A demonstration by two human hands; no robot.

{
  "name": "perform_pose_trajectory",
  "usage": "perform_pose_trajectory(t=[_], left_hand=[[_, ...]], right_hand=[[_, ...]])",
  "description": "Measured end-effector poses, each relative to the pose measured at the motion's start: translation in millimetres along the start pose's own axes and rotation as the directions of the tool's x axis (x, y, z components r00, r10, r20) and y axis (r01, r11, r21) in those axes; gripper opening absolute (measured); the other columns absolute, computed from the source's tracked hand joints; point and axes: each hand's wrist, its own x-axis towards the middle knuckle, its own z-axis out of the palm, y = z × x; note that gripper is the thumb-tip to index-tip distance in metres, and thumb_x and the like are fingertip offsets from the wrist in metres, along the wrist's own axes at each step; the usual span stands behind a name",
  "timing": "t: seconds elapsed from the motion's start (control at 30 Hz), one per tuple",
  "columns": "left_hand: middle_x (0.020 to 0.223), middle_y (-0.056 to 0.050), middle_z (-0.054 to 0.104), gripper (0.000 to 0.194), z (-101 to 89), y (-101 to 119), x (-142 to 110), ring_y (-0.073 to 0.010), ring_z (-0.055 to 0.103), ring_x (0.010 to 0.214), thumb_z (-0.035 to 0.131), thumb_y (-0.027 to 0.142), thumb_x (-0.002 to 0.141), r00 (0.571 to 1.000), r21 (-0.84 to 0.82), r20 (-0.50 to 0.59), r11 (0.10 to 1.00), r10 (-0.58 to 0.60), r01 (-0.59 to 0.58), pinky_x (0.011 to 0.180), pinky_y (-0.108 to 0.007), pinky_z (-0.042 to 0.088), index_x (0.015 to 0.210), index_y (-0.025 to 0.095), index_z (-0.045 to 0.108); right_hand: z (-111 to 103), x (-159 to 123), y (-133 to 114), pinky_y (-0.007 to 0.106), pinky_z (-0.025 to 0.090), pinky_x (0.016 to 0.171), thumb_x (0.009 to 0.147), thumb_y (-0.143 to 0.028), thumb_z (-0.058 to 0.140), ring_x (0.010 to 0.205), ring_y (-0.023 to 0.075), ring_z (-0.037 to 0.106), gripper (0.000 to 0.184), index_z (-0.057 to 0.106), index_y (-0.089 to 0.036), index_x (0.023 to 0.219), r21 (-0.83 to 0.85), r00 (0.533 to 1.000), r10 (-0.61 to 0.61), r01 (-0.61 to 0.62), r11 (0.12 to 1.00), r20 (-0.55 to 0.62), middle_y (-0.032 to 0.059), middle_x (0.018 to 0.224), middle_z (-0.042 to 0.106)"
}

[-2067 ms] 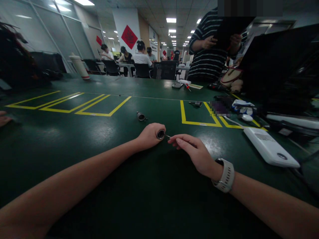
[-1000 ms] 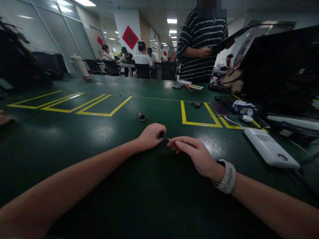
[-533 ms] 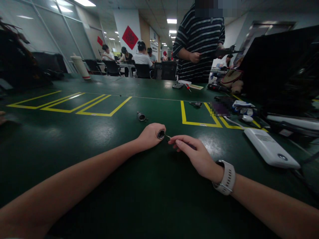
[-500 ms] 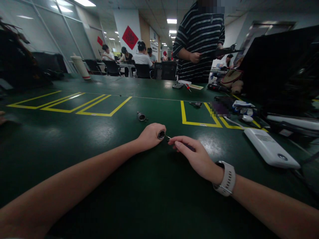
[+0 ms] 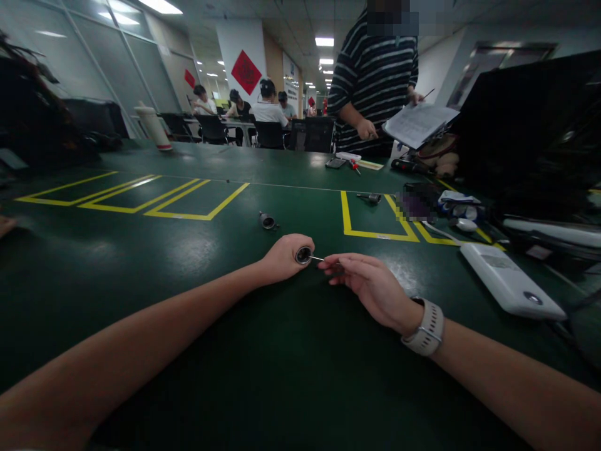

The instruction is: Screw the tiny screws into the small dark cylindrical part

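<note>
My left hand (image 5: 286,257) is wrapped round a dark round metal part (image 5: 303,255), whose open, hollow end faces me. My right hand (image 5: 366,279) pinches a slim screwdriver (image 5: 317,258); its thin metal shaft points left and its tip reaches the mouth of the round part. Fingers hide the screwdriver's handle. Beyond my left hand a similar dark metal housing (image 5: 267,220) lies on its side on the green table (image 5: 211,294), with small bits beside it. Another dark metal piece (image 5: 370,198) rests inside a yellow taped box on the right.
A white power bank (image 5: 511,279) with a cable lies at right, near a dark pouch (image 5: 417,200). Yellow tape outlines (image 5: 176,216) mark the table's left side. A white cup (image 5: 154,127) stands far left. Across the table a person (image 5: 375,88) holds papers (image 5: 417,125).
My right hand has turned and its fingers have straightened somewhat around the screwdriver, whose shaft now lies more level. My left hand has barely moved. The person opposite has tilted papers into view.
</note>
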Motion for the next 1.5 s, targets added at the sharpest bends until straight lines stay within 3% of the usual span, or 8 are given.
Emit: perform_pose_trajectory(t=[0.2,0.33,0.47,0.8,0.97,1.07,1.27,1.5], left_hand=[[0.064,0.001,0.054,0.007,0.2,-1,1,-0.0126,0.052,0.060,0.053,0.019,0.073,1.000,0.029,0.006,0.999,-0.030,0.029,0.058,-0.024,0.039,0.067,0.016,0.052],[0.065,-0.001,0.055,0.005,2.4,-1,2,-0.0151,0.052,0.064,0.052,0.014,0.071,0.999,0.162,0.034,0.987,0.008,-0.013,0.061,-0.027,0.040,0.067,0.016,0.053],[0.063,-0.001,0.052,0.008,3.1,1,1,-0.0157,0.049,0.062,0.051,0.011,0.071,0.996,0.254,0.063,0.965,0.056,-0.071,0.063,-0.028,0.039,0.065,0.017,0.051],[0.067,-0.001,0.055,0.005,0.9,-1,-1,-0.0146,0.052,0.065,0.051,0.014,0.073,0.992,0.131,0.074,0.985,0.106,-0.115,0.064,-0.027,0.040,0.069,0.016,0.053],[0.065,0.001,0.054,0.006,0.2,-1,0,-0.0125,0.052,0.062,0.052,0.017,0.074,1.000,0.057,0.007,0.998,0.005,-0.006,0.059,-0.024,0.040,0.068,0.016,0.051],[0.066,0.000,0.055,0.004,0.7,-1,1,-0.0134,0.052,0.063,0.052,0.015,0.073,0.999,0.136,-0.016,0.990,-0.031,0.033,0.060,-0.024,0.040,0.069,0.016,0.051],[0.064,-0.002,0.053,0.008,2.6,3,1,-0.0169,0.050,0.064,0.049,0.012,0.073,0.999,0.300,0.047,0.953,0.025,-0.038,0.063,-0.029,0.039,0.066,0.016,0.052],[0.066,-0.001,0.054,0.005,1.9,0,0,-0.0147,0.051,0.065,0.053,0.012,0.070,0.999,0.208,0.041,0.977,0.033,-0.041,0.063,-0.026,0.040,0.067,0.015,0.053]], right_hand=[[4,-2,-2,0.040,0.043,0.087,0.084,-0.029,0.052,0.101,0.0210,0.057,0.021,0.069,-0.023,0.094,-0.214,0.993,-0.108,0.097,0.972,-0.041,0.0051,0.103,0.066],[10,-8,-4,0.042,0.040,0.091,0.084,-0.026,0.053,0.101,0.0208,0.055,0.021,0.067,-0.027,0.099,-0.598,0.965,-0.261,0.220,0.771,0.017,0.0035,0.103,0.065],[11,-9,-5,0.043,0.040,0.092,0.083,-0.021,0.055,0.103,0.0213,0.054,0.022,0.068,-0.029,0.099,-0.698,0.930,-0.348,0.325,0.638,0.115,0.0029,0.102,0.066],[-6,1,-4,0.040,0.042,0.089,0.080,-0.025,0.057,0.100,0.0209,0.057,0.018,0.071,-0.023,0.091,-0.142,1.000,-0.003,0.002,0.990,-0.012,0.0053,0.104,0.067],[-5,3,0,0.039,0.042,0.089,0.080,-0.028,0.057,0.104,0.0213,0.057,0.020,0.070,-0.022,0.095,-0.080,1.000,-0.007,0.007,0.997,-0.002,0.0062,0.107,0.066],[-1,0,-1,0.039,0.042,0.091,0.081,-0.027,0.057,0.104,0.0202,0.057,0.022,0.067,-0.024,0.101,-0.253,0.995,-0.097,0.086,0.964,-0.031,0.0047,0.107,0.066],[7,-8,-8,0.041,0.043,0.091,0.080,-0.022,0.057,0.102,0.0203,0.057,0.023,0.065,-0.024,0.102,-0.686,0.965,-0.259,0.215,0.695,0.041,0.0044,0.107,0.065],[-2,-1,-4,0.041,0.046,0.089,0.080,-0.025,0.059,0.101,0.0211,0.059,0.020,0.068,-0.021,0.097,-0.274,0.999,-0.035,0.035,0.961,0.004,0.0059,0.107,0.065]])
